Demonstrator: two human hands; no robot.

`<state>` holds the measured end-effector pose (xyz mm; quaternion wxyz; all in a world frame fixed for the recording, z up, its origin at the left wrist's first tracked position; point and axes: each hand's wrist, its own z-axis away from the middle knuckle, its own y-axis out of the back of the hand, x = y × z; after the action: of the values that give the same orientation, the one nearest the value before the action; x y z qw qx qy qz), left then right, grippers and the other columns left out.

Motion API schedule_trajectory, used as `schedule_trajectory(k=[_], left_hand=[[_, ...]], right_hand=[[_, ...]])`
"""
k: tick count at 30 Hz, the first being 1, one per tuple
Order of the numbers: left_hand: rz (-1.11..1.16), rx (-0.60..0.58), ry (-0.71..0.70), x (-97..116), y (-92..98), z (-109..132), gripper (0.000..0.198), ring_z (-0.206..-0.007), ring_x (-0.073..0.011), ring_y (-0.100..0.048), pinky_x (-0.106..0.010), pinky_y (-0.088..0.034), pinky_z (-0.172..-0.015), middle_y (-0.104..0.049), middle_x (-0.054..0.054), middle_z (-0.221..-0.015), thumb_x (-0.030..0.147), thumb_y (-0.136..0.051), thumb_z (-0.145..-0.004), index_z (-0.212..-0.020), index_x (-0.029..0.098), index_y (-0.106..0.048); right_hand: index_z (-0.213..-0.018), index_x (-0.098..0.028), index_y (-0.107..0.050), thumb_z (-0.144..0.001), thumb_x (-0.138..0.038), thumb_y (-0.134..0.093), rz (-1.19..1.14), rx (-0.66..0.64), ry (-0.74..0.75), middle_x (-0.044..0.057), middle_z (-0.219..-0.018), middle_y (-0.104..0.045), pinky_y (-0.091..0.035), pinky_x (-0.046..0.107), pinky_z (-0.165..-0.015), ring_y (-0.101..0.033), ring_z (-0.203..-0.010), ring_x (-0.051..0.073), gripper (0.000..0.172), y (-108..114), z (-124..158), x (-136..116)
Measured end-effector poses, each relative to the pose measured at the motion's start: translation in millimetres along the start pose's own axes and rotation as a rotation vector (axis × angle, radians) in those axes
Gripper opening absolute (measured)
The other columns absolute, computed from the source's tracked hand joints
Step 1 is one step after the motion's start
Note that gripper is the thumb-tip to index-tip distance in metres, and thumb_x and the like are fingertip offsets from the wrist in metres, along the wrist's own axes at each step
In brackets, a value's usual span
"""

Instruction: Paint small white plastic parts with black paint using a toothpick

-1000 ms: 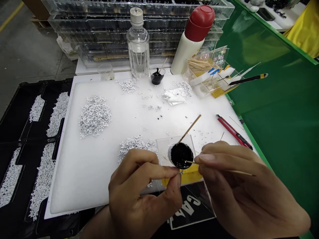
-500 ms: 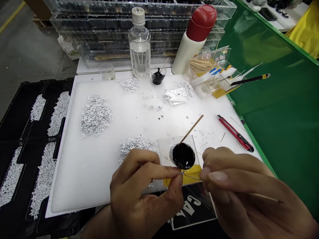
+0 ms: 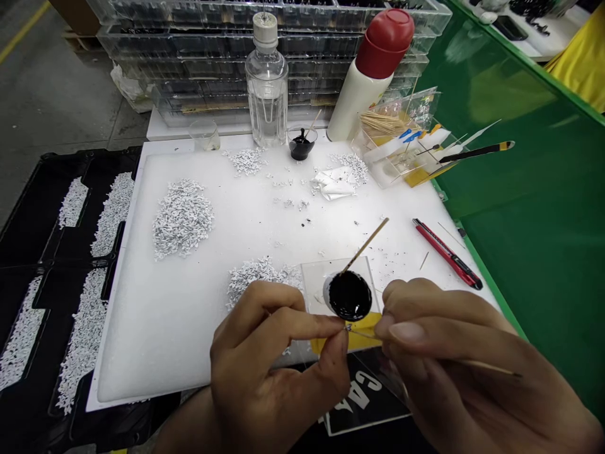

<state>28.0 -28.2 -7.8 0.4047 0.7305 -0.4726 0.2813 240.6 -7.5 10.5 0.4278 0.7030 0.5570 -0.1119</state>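
Between thumb and forefinger, my left hand [image 3: 278,359] pinches a tiny white part [image 3: 348,327] with dark marks. My right hand [image 3: 463,359] grips a thin wooden toothpick [image 3: 491,366], its tip meeting the small part. Just behind the fingertips stands a small cup of black paint [image 3: 350,295] with a wooden stick [image 3: 366,243] leaning in it. The cup rests on a clear acrylic stand [image 3: 312,271] with yellow tape. To the left, partly hidden by my left hand, lies a pile of small white parts [image 3: 258,277].
More white parts form a heap [image 3: 183,219] on the white board [image 3: 151,340] and fill black trays [image 3: 28,252] at left. A red utility knife [image 3: 447,253] lies right. Behind stand a clear bottle [image 3: 267,88], a red-capped flask [image 3: 363,94] and a toothpick box [image 3: 392,157].
The toothpick's rear end has shifted slightly up and left as my right hand turns a little. My left hand keeps its pinch, and the whole view drifts slightly.
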Motion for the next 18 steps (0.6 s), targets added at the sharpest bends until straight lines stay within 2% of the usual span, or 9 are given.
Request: schedule_trajectory(k=[7, 11, 16, 18], left_hand=[[-0.001, -0.002, -0.009, -2, 0.4, -1, 0.030, -0.082, -0.0013, -0.070, -0.012, -0.064, -0.078, -0.069, 0.010, -0.104, -0.004, -0.073, -0.099, -0.108, 0.023, -0.081], [-0.005, -0.009, -0.013, -2, 0.7, -1, 0.030, -0.082, -0.0010, -0.071, -0.012, -0.063, -0.078, -0.069, 0.010, -0.104, -0.004, -0.073, -0.100, -0.108, 0.023, -0.080], [0.001, -0.036, -0.014, -2, 4.1, -3, 0.030, -0.083, -0.0008, -0.072, -0.012, -0.064, -0.078, -0.069, 0.010, -0.104, -0.005, -0.073, -0.100, -0.109, 0.024, -0.080], [-0.010, -0.056, -0.025, -2, 6.5, -4, 0.030, -0.083, -0.0009, -0.072, -0.011, -0.064, -0.078, -0.069, 0.010, -0.104, -0.004, -0.074, -0.100, -0.110, 0.024, -0.080]], right_hand=[[-0.125, -0.015, -0.083, -0.112, 0.002, -0.073, 0.031, -0.014, -0.008, 0.002, -0.110, -0.084, -0.069, 0.017, -0.070, -0.085, -0.092, 0.009, 0.024, 4, -1, -3], [-0.127, -0.016, -0.084, -0.113, 0.000, -0.076, 0.013, -0.018, -0.030, 0.003, -0.111, -0.086, -0.067, 0.020, -0.063, -0.084, -0.087, 0.011, 0.023, 3, 4, -4], [-0.131, -0.019, -0.085, -0.110, -0.001, -0.082, 0.008, 0.089, -0.073, 0.005, -0.120, -0.089, -0.080, 0.033, -0.083, -0.087, -0.091, 0.019, 0.028, -2, 16, -5], [-0.133, -0.019, -0.085, -0.108, 0.000, -0.082, 0.040, 0.083, -0.086, 0.004, -0.120, -0.088, -0.079, 0.031, -0.078, -0.089, -0.094, 0.019, 0.031, -1, 16, -5]])
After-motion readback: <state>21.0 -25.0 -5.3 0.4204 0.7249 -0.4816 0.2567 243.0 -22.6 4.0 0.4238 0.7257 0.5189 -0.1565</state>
